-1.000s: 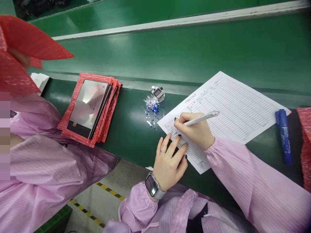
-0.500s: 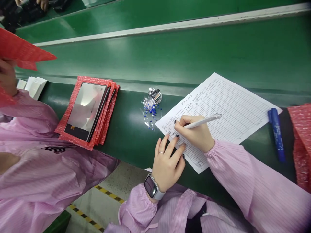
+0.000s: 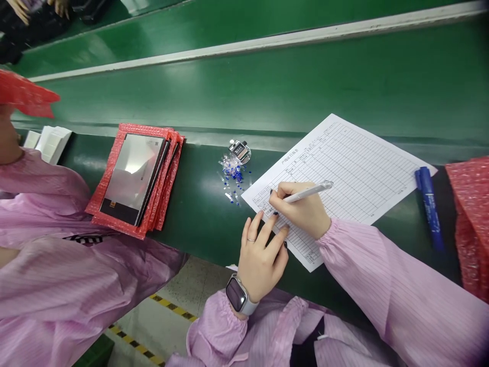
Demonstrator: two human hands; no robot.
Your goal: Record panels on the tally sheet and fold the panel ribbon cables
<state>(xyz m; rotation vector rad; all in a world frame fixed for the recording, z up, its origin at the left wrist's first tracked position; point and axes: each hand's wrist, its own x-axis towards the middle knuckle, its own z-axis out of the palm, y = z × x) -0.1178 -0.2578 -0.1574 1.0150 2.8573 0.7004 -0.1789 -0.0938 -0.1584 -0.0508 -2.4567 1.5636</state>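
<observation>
A white pen (image 3: pixel 311 191) is gripped in my right hand (image 3: pixel 301 211), its lower end hidden by my fingers close to the left part of a printed form (image 3: pixel 351 168). The form is a white sheet with a ruled grid, lying slanted on the green bench. My left hand (image 3: pixel 262 255) rests with fingers spread, the fingertips on the sheet's lower left edge. Beyond the sheet's left corner sits a metal tally counter (image 3: pixel 240 150). Beside it is a scatter of small clear and blue bits (image 3: pixel 234 176).
To the left, flat screen panels (image 3: pixel 132 173) lie stacked with red bubble-wrap bags (image 3: pixel 165 204). A blue marker (image 3: pixel 430 209) lies by the form's right corner, near more red bubble wrap (image 3: pixel 471 219). A co-worker's pink sleeve (image 3: pixel 49 183) is at far left, with red wrap (image 3: pixel 26 94) above.
The pen has shifted slightly left and tilted a little with my right hand. At far left, the co-worker's red wrap has moved down and left. My left hand stays almost still.
</observation>
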